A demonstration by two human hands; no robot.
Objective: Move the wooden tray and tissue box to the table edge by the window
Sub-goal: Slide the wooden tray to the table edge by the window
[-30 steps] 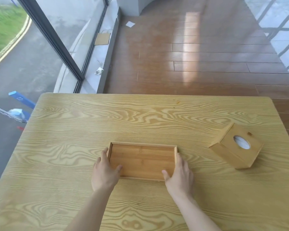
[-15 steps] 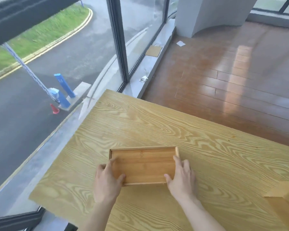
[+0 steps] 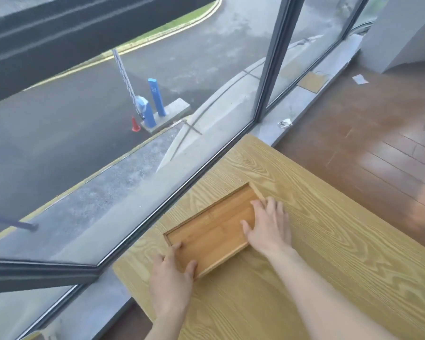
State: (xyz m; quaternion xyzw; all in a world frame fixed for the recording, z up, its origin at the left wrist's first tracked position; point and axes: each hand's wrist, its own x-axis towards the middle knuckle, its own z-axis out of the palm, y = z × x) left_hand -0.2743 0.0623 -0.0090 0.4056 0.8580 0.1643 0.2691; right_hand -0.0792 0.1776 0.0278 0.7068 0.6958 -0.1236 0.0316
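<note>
The shallow rectangular wooden tray [image 3: 211,227] lies flat on the light wooden table [image 3: 329,241], close to the table edge that runs along the window. My left hand [image 3: 169,278] grips the tray's near short end, thumb over the rim. My right hand [image 3: 268,227] holds its far short end, fingers on the rim and thumb inside. The tissue box is out of view.
The window glass and its dark frame [image 3: 182,185] run along the table's left edge. A vertical window post [image 3: 270,60] stands beyond the table's far corner. Brown wooden floor [image 3: 366,133] lies to the right.
Both hands have slid the tray left toward the window edge. My view has swung left, so the tissue box has left the frame.
</note>
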